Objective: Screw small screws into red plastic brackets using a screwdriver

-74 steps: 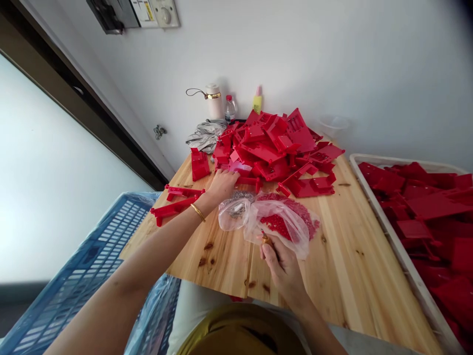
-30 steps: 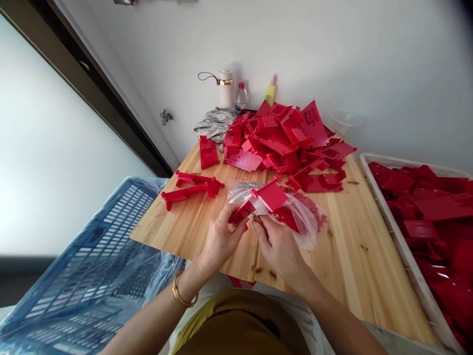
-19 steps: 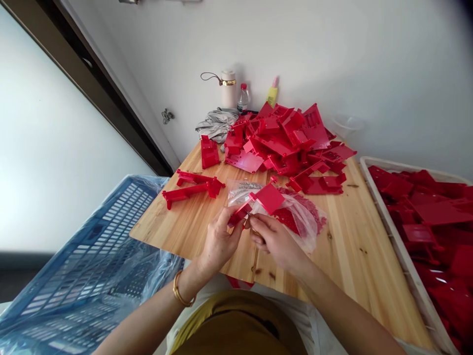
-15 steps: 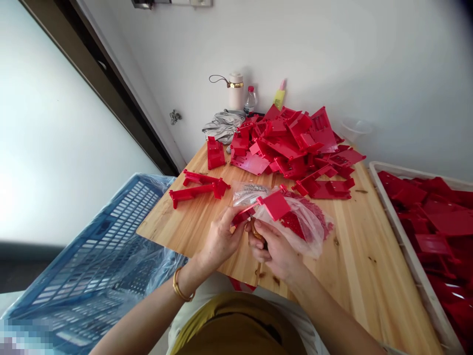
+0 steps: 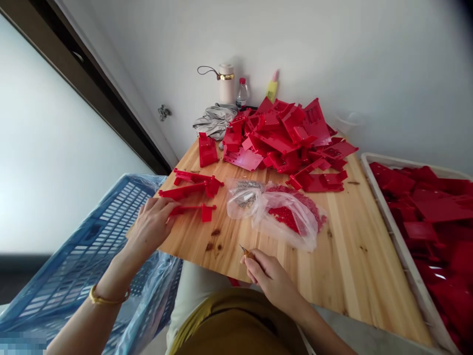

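Note:
At the table's left edge my left hand [image 5: 152, 222] has its fingers closed around the near end of a red plastic part [image 5: 207, 213], which rests at least partly on the wood. Just beyond it lie two similar red parts [image 5: 185, 190]. My right hand [image 5: 268, 273], low over the front edge, grips a short screwdriver [image 5: 247, 252] with an amber handle, its metal tip pointing up and left. Between and beyond the hands sits a clear plastic bag [image 5: 258, 209] with small metal screws [image 5: 247, 193] and small red pieces [image 5: 286, 219].
A heap of red plastic parts [image 5: 281, 133] covers the back of the table. Behind it stand a flask [image 5: 226, 86], a small bottle [image 5: 242, 93] and a grey cloth [image 5: 214, 121]. A blue crate [image 5: 92, 236] is at left, a white bin [image 5: 395, 231] of red parts at right.
My left hand has carried the red part from in front of me to the table's left side. My right hand has dropped nearer the front edge, keeping the screwdriver, now apart from the part.

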Available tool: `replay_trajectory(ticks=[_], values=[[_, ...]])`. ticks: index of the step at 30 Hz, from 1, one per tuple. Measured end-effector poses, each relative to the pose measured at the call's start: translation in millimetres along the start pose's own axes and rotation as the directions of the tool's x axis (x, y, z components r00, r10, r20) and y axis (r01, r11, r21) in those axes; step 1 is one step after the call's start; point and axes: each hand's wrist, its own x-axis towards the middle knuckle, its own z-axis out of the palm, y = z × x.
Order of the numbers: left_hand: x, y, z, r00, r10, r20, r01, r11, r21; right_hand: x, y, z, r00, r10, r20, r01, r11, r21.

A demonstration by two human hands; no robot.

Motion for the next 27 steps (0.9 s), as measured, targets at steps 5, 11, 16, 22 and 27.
replay_trajectory(ticks=[5, 11, 16, 22, 27], values=[[31, 25, -1.1, 0.969, -0.048, -0.242, 0.067, 0.995, 0.072, -6, 0, -12, 0.993, -0.062, -0.102, 0.062, 0.998, 0.003], [47, 140, 7.2, 0.915, 0.175, -0.364, -0.33, 0.843, -0.424, -20, 32, -38, 0.921, 0.04, -0.388, 0.1, 0.937, 0.334], [76, 236, 54.4, 0.925, 0.373, -0.074, -0.337, 0.714, -0.614, -30, 46, -51, 0.847, 0.068, -0.527, 0.194, 0.884, 0.426], [90, 249, 76.9, 0.925, 0.352, 0.143, -0.263, 0.865, -0.427, -40, 57, -56, 0.833, 0.078, -0.548, 0.204, 0.877, 0.436], [83, 245, 74.0, 0.977, 0.207, 0.044, -0.105, 0.657, -0.747, -34, 57, -55, 0.853, 0.062, -0.519, 0.177, 0.9, 0.398]])
